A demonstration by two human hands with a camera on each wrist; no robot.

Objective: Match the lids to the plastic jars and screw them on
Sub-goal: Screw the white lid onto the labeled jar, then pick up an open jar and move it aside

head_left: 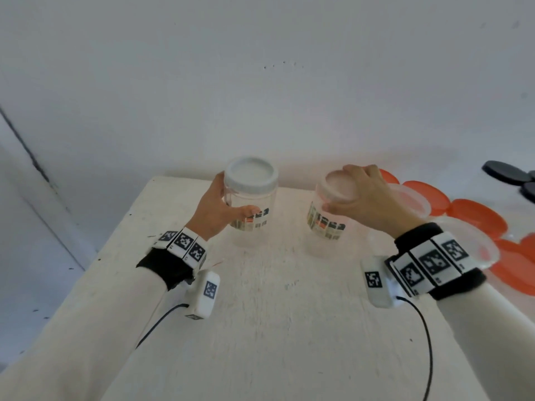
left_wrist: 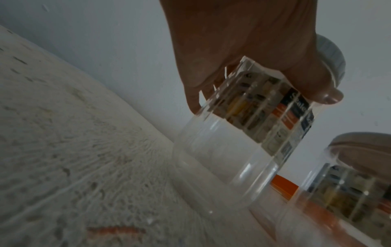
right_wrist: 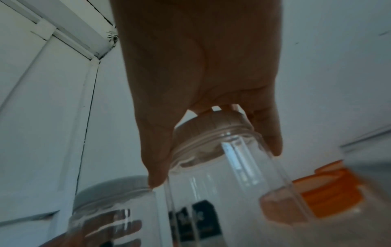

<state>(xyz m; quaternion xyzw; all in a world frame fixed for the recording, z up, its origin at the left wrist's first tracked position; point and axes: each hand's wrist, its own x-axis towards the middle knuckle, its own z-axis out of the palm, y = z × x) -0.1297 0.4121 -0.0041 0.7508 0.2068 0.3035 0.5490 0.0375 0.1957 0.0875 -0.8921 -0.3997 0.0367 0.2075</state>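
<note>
Head view: left hand [head_left: 220,211] wraps the left jar [head_left: 251,209], capped with a white lid [head_left: 251,174], on the white table [head_left: 260,314]; right hand [head_left: 367,198] claws over the pale lid [head_left: 337,185] on the right jar [head_left: 325,227].
Left wrist view: thumb and fingers [left_wrist: 330,95] curl around the labelled jar's wall.
Right wrist view: fingertips [right_wrist: 275,143] grip the lid's rim; orange lids [right_wrist: 330,197] lie beside.

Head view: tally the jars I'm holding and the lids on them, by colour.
Clear jars: 2
White lids: 1
Pale pink lids: 1
Total: 4
Orange lids at the right overlap too much to count.
</note>
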